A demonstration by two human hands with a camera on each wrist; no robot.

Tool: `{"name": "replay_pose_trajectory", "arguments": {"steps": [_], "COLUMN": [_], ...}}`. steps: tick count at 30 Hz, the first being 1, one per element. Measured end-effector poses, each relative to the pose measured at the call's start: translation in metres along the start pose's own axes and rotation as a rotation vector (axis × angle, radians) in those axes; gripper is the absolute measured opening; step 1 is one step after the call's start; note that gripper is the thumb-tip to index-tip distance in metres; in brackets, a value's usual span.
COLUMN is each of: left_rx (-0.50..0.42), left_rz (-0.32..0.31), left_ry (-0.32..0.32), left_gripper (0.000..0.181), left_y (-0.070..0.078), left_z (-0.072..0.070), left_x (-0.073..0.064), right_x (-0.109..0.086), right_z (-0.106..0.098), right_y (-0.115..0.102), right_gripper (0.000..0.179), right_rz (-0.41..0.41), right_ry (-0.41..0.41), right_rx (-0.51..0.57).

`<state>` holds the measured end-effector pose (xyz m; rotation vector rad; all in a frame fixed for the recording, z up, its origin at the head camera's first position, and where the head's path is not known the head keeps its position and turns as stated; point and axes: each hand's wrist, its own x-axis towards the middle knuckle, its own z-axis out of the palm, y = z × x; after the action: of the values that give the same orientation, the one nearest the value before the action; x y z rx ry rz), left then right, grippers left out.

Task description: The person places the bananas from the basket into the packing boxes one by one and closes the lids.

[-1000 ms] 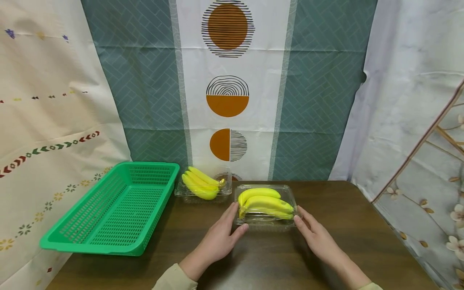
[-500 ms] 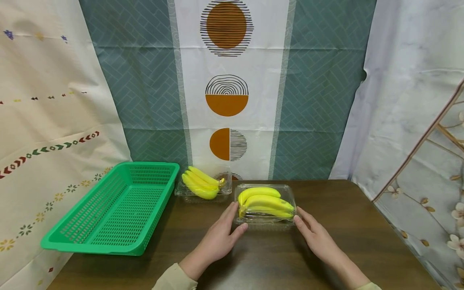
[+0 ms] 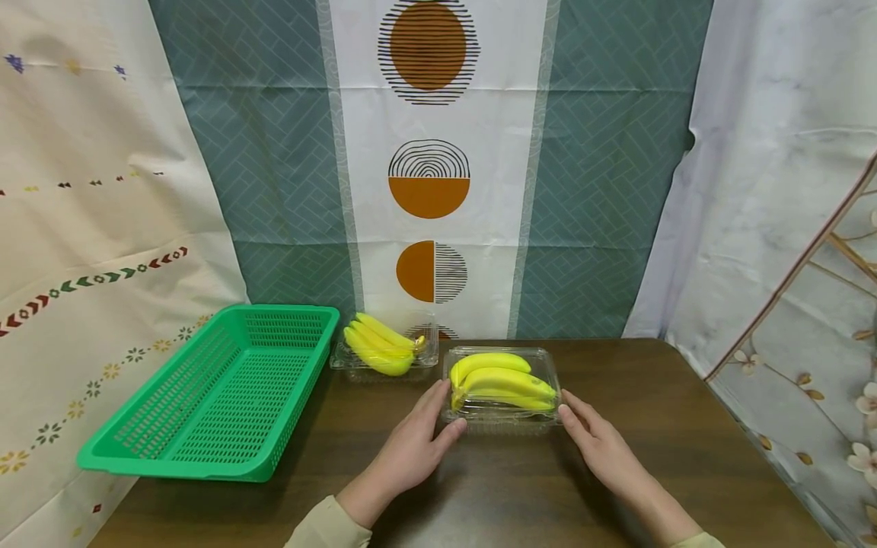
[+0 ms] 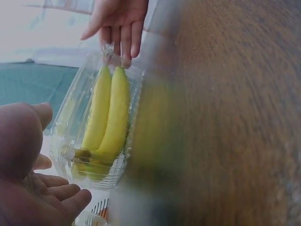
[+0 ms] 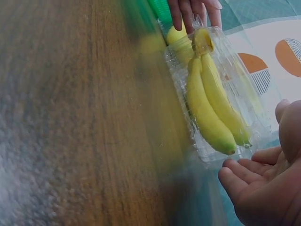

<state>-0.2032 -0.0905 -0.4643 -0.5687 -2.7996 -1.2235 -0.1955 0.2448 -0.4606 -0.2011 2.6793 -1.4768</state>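
A lidded clear plastic box (image 3: 503,417) with a bunch of yellow bananas (image 3: 510,384) inside sits on the table in front of me. My left hand (image 3: 411,449) is at the box's left end, fingers extended. At the opposite end is my right hand (image 3: 603,449), its fingers loosely straight beside the plastic. Both hands lie very close to the box's sides; whether the fingertips touch is hard to tell. In the right wrist view the banana stem points toward the left hand.
Behind and to the left stands a second clear box (image 3: 430,350) with another bunch of bananas (image 3: 380,346). A green plastic basket (image 3: 256,468) with slotted walls is at the left of the brown table (image 3: 493,487). Patterned cloths hang at the back and sides.
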Motion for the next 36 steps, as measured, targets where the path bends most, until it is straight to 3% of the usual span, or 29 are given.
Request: {"name": "replay_pose_trajectory", "arguments": {"steps": [6,20,36], "left_rx": [-0.010,-0.049,-0.068], "left_rz": [0.002,-0.106,-0.164], "left_ry": [0.033,0.125,0.127], "left_gripper": [0.073,0.058,0.050], "left_y": [0.000,-0.001,0.001], "left_z": [-0.001,-0.001,0.001], "left_x": [0.001,0.008,0.010], "right_x": [0.001,0.005,0.006], "right_z": [-0.002,-0.004,-0.005], "right_y": [0.000,0.003,0.002], "right_gripper": [0.074,0.071,0.075], "right_rz": [-0.001,0.018,0.072], "right_ry": [0.023,0.034,0.014], "right_rx": [-0.001,0.040,0.008]}}
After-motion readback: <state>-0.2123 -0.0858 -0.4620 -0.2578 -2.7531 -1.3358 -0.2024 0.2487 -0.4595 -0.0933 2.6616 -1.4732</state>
